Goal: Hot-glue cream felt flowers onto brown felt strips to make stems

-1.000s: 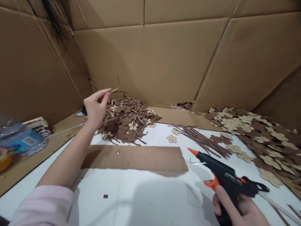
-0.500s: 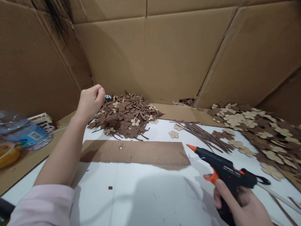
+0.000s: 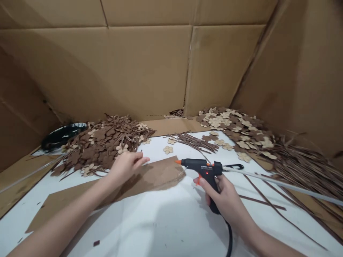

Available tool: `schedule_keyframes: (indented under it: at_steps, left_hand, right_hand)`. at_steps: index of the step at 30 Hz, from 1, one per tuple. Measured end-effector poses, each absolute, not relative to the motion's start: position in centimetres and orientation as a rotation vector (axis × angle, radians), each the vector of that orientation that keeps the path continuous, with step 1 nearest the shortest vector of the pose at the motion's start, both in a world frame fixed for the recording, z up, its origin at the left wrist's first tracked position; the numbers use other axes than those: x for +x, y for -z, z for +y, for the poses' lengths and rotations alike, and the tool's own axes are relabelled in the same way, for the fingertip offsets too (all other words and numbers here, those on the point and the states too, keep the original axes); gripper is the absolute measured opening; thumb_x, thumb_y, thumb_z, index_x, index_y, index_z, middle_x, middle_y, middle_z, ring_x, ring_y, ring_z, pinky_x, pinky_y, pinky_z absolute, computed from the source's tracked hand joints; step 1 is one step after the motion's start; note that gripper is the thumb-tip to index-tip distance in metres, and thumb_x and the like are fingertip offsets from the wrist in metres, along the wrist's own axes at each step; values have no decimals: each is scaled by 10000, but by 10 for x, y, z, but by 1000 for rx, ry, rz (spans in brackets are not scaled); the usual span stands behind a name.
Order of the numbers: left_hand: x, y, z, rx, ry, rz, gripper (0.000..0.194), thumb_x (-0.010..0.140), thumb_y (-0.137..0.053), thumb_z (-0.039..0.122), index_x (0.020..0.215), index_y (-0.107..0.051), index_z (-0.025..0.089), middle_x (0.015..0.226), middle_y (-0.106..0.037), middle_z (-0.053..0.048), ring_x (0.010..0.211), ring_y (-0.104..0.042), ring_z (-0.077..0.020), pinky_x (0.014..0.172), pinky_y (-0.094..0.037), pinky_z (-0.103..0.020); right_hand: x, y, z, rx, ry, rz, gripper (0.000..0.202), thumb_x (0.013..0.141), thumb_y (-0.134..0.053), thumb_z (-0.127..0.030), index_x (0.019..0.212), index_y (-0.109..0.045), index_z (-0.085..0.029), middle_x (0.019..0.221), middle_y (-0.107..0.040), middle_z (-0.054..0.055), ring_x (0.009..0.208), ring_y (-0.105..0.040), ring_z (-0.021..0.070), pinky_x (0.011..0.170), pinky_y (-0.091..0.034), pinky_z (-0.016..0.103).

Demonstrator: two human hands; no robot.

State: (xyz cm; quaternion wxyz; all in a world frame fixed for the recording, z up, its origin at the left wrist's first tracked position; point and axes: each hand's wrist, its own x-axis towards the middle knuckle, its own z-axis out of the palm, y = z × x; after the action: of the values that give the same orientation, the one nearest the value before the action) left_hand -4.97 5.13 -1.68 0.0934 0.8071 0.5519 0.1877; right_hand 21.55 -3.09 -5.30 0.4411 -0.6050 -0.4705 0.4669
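Note:
My right hand (image 3: 226, 192) is wrapped round a black and orange hot glue gun (image 3: 200, 166), a clear glue stick (image 3: 284, 184) running out of its back. The gun's orange nozzle points left, over the right end of a brown cardboard strip (image 3: 158, 175). My left hand (image 3: 128, 166) hovers above that strip, beside a heap of brown flowers with stems (image 3: 102, 146). Its fingers are partly stretched and apart, and I see nothing held in them. A few pale flower cut-outs (image 3: 168, 149) and a bundle of thin brown stems (image 3: 194, 142) lie beyond the strip.
Loose flower cut-outs (image 3: 222, 119) are piled at the back right, with many brown strips (image 3: 308, 171) at the right edge. A dark round dish (image 3: 63, 135) stands at the back left. Cardboard walls (image 3: 147, 64) surround the white work surface (image 3: 150, 221). A black cord (image 3: 229, 237) hangs from the gun.
The view has turned right. My left hand has come from the flower heap toward the cardboard strip, its fist loosened. The glue gun is now more level, nozzle at the strip's end.

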Motion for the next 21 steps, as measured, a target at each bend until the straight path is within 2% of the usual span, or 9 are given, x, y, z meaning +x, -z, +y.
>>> schedule_keyframes:
  at_steps: [2,3,5,10,12,14,15,17,21]
  left_hand:
    - [-38,36,47,2402,-541,1526,214,811,-470,365,850,-624,221,875,-664,-73,846,-597,-257,737,-450,-339]
    - [-34,44,44,2400,-533,1471,251,822,-457,343,995,-604,235,1030,-646,-82,961,-580,-264,811,-451,-352]
    - [-26,57,36,2389,-524,1387,331,842,-423,312,1148,-535,253,1160,-600,-82,1073,-544,-257,904,-437,-354]
    - [-11,61,29,2375,-516,1316,367,872,-355,288,1214,-487,265,1225,-568,-63,1118,-529,-229,944,-421,-315]
    - [-6,52,36,2383,-526,1340,343,872,-352,302,1152,-539,240,1228,-565,-70,1119,-520,-229,952,-402,-320]
    - [-2,42,50,2384,-538,1420,318,863,-364,338,944,-634,192,1107,-624,-102,1046,-545,-257,931,-393,-356]
    - [0,37,59,2375,-538,1479,336,857,-375,364,835,-650,173,958,-664,-114,952,-576,-267,888,-406,-372]
    - [5,32,78,2344,-529,1589,388,850,-378,403,731,-653,158,753,-666,-108,808,-597,-265,816,-420,-375]
    - [18,42,109,2295,-506,1717,333,820,-442,384,950,-635,146,878,-653,-118,818,-600,-259,770,-423,-338]
  right_hand:
    - [217,53,-29,-1463,-1147,-1147,306,775,-559,-450,838,-525,-153,539,-505,-47,453,-485,107,459,-417,232]
    - [218,52,-28,-1448,-1140,-1137,306,773,-562,-446,841,-528,-150,543,-517,-41,445,-483,105,450,-415,231]
    - [220,50,-26,-1436,-1122,-1123,322,770,-564,-451,854,-540,-141,508,-516,-40,426,-472,108,420,-399,228]
    - [226,45,-23,-1480,-1083,-1099,342,768,-551,-479,777,-579,-138,410,-477,-51,412,-456,110,405,-381,212]
    - [227,44,-23,-1487,-1089,-1096,352,761,-558,-485,758,-588,-134,403,-478,-49,408,-451,105,405,-372,209]
    - [227,44,-22,-1487,-1100,-1091,355,754,-571,-482,765,-587,-128,403,-474,-51,410,-457,105,406,-364,207]
    - [228,45,-22,-1482,-1105,-1089,353,751,-577,-477,777,-584,-124,416,-479,-50,412,-464,104,407,-363,207]
    - [228,46,-21,-1475,-1106,-1091,346,751,-581,-465,802,-579,-122,465,-499,-45,414,-475,99,407,-366,208]
    - [228,45,-20,-1492,-1117,-1123,325,750,-577,-447,813,-584,-128,548,-534,-34,402,-479,90,413,-389,218]
